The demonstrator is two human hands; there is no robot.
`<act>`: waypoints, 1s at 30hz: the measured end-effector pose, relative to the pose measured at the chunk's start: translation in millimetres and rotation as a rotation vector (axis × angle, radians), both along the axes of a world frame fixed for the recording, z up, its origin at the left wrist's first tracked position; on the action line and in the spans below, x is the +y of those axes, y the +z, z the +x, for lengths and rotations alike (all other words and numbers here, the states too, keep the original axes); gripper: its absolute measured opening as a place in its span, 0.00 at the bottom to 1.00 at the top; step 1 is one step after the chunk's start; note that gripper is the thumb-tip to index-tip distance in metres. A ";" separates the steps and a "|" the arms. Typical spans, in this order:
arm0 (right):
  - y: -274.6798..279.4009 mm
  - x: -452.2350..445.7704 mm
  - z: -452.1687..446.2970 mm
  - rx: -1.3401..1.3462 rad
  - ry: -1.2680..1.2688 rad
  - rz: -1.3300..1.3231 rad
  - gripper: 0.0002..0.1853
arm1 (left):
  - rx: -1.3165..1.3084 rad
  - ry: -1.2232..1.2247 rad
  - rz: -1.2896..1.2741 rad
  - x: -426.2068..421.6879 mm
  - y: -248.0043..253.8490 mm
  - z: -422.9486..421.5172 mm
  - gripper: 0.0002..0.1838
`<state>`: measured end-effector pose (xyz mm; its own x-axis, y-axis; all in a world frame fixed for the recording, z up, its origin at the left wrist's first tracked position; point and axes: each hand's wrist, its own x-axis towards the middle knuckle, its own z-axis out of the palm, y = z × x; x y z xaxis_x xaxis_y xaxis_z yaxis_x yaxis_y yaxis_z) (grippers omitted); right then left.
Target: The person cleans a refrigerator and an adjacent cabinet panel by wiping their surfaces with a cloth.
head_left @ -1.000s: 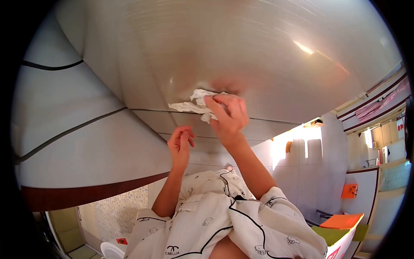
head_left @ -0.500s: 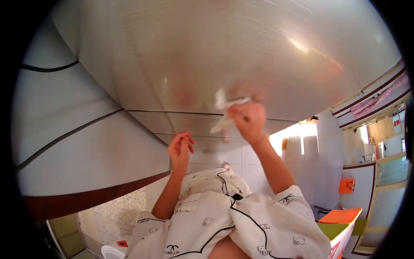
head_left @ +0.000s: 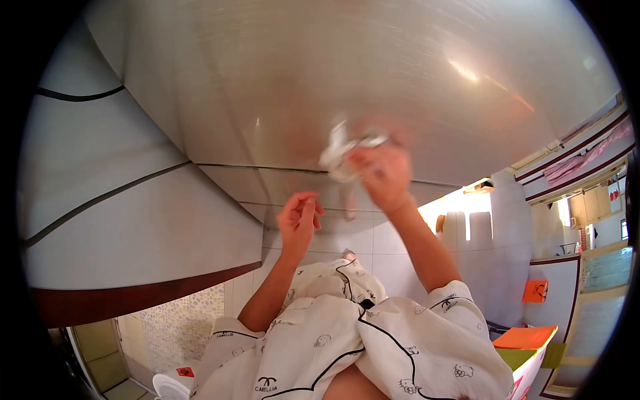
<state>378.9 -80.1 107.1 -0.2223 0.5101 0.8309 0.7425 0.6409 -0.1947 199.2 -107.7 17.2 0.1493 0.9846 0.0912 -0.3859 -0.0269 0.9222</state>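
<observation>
In the head view, my right hand (head_left: 381, 175) grips a crumpled white cloth or tissue (head_left: 338, 155) against a large, shiny metallic panel (head_left: 280, 80). Motion smears the hand and the white material; whether it is cloth or paper I cannot tell. The panel reflects both in a blur. Lower and to the left, my left hand (head_left: 301, 220) is raised near the panel's lower part, below a dark horizontal seam. Its fingers are loosely curled and hold nothing visible.
Grey cabinet-like panels (head_left: 133, 227) with dark seams stand at left, above a dark red edge (head_left: 147, 290). Pale floor tiles (head_left: 393, 257) lie below. An orange-topped box (head_left: 527, 337) is at lower right, and a white round object (head_left: 170, 387) at lower left.
My left hand has moved right and slightly up, its fingers looser. My right hand has shifted slightly, and the white material now bunches higher and further left on the panel.
</observation>
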 end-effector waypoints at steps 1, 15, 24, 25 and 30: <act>-21.4 -2.8 -7.5 -0.150 -0.044 0.118 0.12 | 0.003 -0.007 -0.001 -0.3 1.6 0.4 0.08; 7.9 -15.0 -15.3 -0.134 -0.290 0.295 0.16 | 0.044 0.031 -0.003 -8.9 4.6 -2.0 0.08; -50.4 -21.3 11.8 -0.116 -0.283 0.212 0.16 | -0.019 0.084 -0.026 12.9 73.4 42.8 0.11; -56.0 -29.3 18.6 -0.137 -0.297 0.148 0.16 | 0.000 0.079 -0.025 17.1 81.5 48.9 0.12; -54.9 -42.6 33.5 -0.095 -0.386 0.188 0.18 | -0.073 0.055 -0.022 28.2 99.2 73.3 0.13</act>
<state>412.4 -122.6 52.1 -0.1251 0.4124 0.9024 0.9436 0.3304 -0.0202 272.5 -79.5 116.4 0.0886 0.9930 0.0784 -0.4510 -0.0302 0.8920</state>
